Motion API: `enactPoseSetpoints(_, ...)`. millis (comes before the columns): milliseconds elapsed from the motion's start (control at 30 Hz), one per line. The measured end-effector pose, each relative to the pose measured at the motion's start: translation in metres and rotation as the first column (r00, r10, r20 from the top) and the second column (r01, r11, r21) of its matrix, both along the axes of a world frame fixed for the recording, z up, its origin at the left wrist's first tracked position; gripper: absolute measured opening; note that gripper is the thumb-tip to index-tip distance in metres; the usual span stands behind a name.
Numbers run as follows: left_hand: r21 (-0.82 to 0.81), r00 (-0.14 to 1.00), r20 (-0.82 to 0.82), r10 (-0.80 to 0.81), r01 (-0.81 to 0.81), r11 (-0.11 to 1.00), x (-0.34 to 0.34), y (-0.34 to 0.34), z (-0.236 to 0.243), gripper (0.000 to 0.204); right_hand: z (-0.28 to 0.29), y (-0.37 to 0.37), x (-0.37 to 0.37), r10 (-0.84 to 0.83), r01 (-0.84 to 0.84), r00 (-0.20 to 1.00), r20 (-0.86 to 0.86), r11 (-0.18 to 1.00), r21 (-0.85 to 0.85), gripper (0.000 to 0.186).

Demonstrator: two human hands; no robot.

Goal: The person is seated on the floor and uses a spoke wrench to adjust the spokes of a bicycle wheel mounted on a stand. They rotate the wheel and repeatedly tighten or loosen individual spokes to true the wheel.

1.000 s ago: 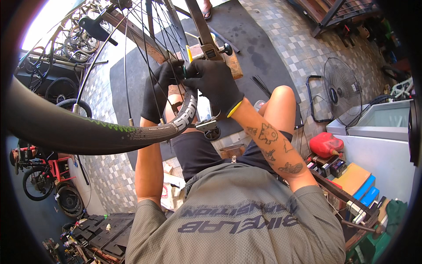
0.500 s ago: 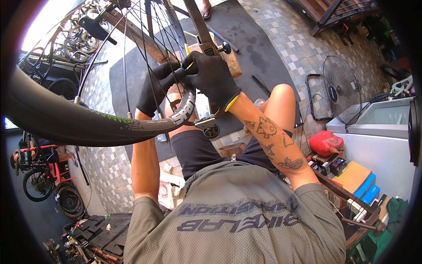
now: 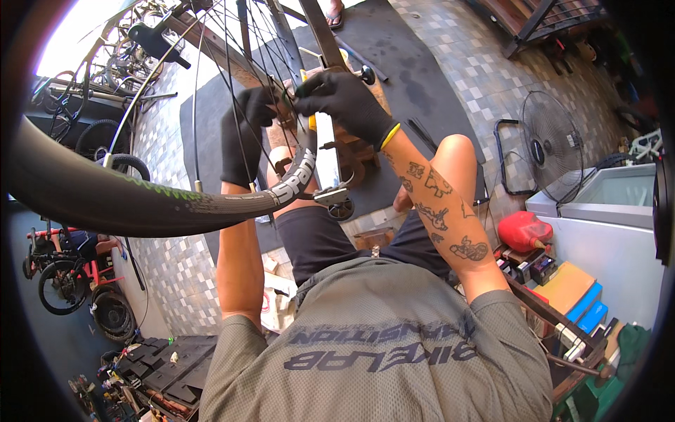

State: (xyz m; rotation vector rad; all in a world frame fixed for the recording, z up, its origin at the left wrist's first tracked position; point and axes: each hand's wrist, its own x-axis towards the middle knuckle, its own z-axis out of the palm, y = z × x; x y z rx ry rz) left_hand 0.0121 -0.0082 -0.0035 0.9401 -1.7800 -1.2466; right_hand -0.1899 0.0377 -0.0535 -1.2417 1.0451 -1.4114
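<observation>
A bicycle wheel with a black tyre (image 3: 119, 197) and a dark rim (image 3: 292, 184) fills the upper left, standing in a metal truing stand (image 3: 322, 35). Behind its spokes (image 3: 228, 77) is my left hand (image 3: 245, 130), in a black glove, its fingers bent together near the spokes by the stand. My right hand (image 3: 344, 104), gloved in black with a yellow cuff edge, has its fingers pinched together close to the spokes right of the left hand. Whatever either hand holds is too small or hidden to name. A small gap separates the hands.
A dark mat (image 3: 422, 77) lies on the tiled floor between my legs and beyond. To the right stand a floor fan (image 3: 552, 144), a red fuel can (image 3: 524, 232) and a white chest freezer (image 3: 605, 232). More bicycles (image 3: 63, 281) are at left. A sandalled foot (image 3: 335, 15) shows at the top.
My hands, close together before, have moved apart. The left hand has shifted slightly left, and the right hand slightly right. The wheel has moved only slightly in view.
</observation>
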Motion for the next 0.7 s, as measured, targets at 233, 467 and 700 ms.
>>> enactPoseSetpoints(233,0.116,0.99,-0.088,-0.111,0.121,0.986,0.0,0.008,0.014,0.055,0.029,0.047,0.012,-0.075,0.069,0.988,0.134,0.996,0.047,0.019)
enactPoseSetpoints(467,0.121,0.995,-0.054,-0.089,0.095,0.988,-0.007,-0.005,0.008,0.057,0.036,0.061,0.017,-0.008,0.018,0.996,-0.084,0.993,0.117,0.022)
enactPoseSetpoints(700,0.062,0.995,-0.043,-0.091,0.094,0.994,-0.005,-0.007,0.001,0.057,0.036,0.057,0.015,-0.034,0.045,0.98,-0.196,0.997,0.055,0.024)
